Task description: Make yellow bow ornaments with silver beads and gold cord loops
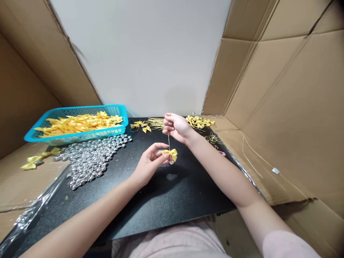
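Observation:
Between the thumb and fingers of my left hand (153, 159) is a yellow ribbon bow (173, 153), held above the black table (150, 204). A small silver bell (171, 162) hangs at the bow's lower side. From the bow a thin gold cord (169, 141) runs straight up to my right hand (176, 126), whose fingers are pinched closed on it. The cord looks taut. Behind my right hand lie a bundle of gold cords (156, 123) and a pile of yellow bows with cords (200, 122).
A blue basket (29, 135) of yellow bows stands at the left, with many silver bells (91, 161) spread before it. Loose bows (32, 162) lie on cardboard further left. Cord scraps (212, 139) and a pink object (221, 153) lie right. Cardboard walls (290, 89) flank the table.

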`<state>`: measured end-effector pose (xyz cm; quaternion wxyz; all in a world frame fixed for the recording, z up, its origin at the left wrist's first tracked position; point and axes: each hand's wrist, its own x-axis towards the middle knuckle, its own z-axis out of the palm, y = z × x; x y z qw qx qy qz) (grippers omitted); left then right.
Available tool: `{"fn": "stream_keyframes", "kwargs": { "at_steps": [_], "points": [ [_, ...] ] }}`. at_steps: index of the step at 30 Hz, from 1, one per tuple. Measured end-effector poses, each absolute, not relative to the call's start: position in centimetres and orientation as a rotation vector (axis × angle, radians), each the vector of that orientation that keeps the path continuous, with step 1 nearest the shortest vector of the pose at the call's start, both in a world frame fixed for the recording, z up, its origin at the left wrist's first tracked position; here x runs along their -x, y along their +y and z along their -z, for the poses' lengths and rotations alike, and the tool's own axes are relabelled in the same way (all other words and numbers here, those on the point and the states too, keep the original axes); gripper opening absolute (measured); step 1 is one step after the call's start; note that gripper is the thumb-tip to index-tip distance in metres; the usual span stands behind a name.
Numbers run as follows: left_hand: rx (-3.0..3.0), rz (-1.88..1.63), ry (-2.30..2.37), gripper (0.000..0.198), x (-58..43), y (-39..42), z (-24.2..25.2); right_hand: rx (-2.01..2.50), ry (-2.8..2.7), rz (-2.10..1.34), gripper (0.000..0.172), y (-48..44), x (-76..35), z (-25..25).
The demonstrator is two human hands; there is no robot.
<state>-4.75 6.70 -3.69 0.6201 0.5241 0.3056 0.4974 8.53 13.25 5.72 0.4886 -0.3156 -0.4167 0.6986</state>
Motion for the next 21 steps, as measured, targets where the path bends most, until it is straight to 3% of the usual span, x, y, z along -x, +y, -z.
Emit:
{"fn": "stream_keyframes", "kwargs": {
  "at_steps": [7, 21],
  "points": [
    [-1.413, -1.065, 0.801, 0.018, 4.9, 6.8, 3.4, 0.791, -0.965, -1.706, 0.03, 13.5, -7.5, -4.4],
    [-1.245, -0.942, 0.879, 0.03, 4.4, 6.7, 4.2, 0.899, -0.854, -1.587, 0.035, 17.4, -9.7, -2.8]
  ]
}}
